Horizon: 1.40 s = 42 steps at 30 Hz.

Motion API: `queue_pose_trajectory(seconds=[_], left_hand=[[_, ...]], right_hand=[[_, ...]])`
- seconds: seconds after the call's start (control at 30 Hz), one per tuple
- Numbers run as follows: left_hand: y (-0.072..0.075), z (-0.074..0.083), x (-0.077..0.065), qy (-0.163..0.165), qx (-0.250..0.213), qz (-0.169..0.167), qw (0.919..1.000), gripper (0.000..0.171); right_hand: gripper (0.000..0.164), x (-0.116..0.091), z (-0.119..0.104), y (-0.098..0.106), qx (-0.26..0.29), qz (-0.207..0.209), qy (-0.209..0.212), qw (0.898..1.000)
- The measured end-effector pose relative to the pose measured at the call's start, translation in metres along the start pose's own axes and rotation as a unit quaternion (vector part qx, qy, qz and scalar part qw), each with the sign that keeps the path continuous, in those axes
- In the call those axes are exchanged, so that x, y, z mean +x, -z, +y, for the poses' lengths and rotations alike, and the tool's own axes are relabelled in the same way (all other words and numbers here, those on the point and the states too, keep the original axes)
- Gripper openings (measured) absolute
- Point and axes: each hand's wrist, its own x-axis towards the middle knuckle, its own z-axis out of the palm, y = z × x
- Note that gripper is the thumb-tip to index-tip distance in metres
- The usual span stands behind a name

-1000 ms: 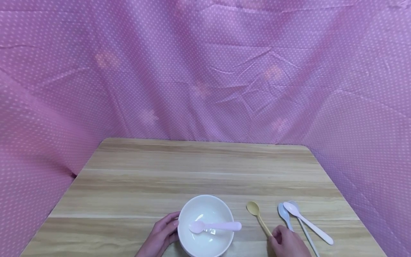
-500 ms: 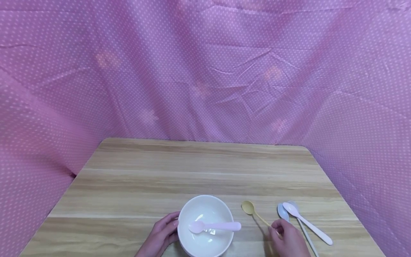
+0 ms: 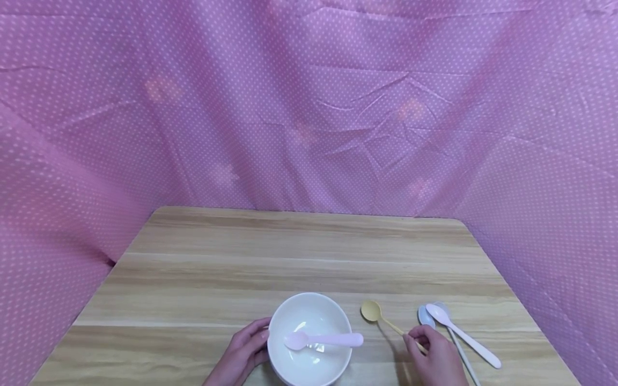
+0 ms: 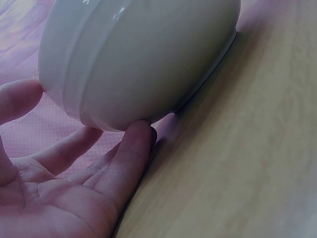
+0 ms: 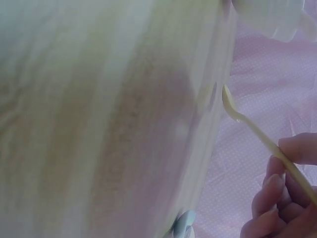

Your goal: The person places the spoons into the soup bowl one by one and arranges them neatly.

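Observation:
A white bowl (image 3: 314, 313) stands at the table's near side, and a pale pink spoon (image 3: 335, 340) lies across it with its handle over the right rim. At the bowl's left side is my left hand (image 3: 240, 351); in the left wrist view its spread fingertips (image 4: 133, 136) touch the outer wall. My right hand (image 3: 432, 356) pinches a yellow spoon (image 3: 371, 311) by the handle between thumb and fingers. The right wrist view has the yellow spoon's bowl end (image 5: 229, 103) raised above the tabletop, pointing toward the white bowl.
Right of my right hand, a white spoon (image 3: 470, 340) lies across a grey-blue spoon (image 3: 464, 356). A light blue spoon (image 3: 426, 316) is partly behind the hand. A pink dotted cloth (image 3: 309, 107) hangs around the wooden table (image 3: 289, 241).
My right hand has lifted the yellow spoon off the table, and its bowl end has shifted left toward the white bowl. The left hand and the white bowl have stayed put.

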Motion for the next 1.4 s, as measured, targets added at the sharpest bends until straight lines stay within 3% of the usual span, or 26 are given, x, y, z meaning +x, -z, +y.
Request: queue_pose_trajectory(seconds=[0.43, 0.83, 1.4], left_hand=[[0.0, -0.001, 0.0, -0.005, 0.002, -0.007, 1.0, 0.052], [-0.001, -0.002, 0.0, -0.008, -0.005, -0.009, 0.9999, 0.05], [-0.001, 0.0, -0.001, -0.007, -0.008, -0.006, 0.9999, 0.051]], right_hand=[[0.017, 0.001, -0.007, 0.006, 0.031, 0.049, 0.025, 0.998], [0.017, 0.001, -0.016, 0.011, 0.042, 0.056, 0.026, 0.997], [0.02, 0.002, -0.028, 0.013, 0.082, 0.073, 0.062, 0.992]])
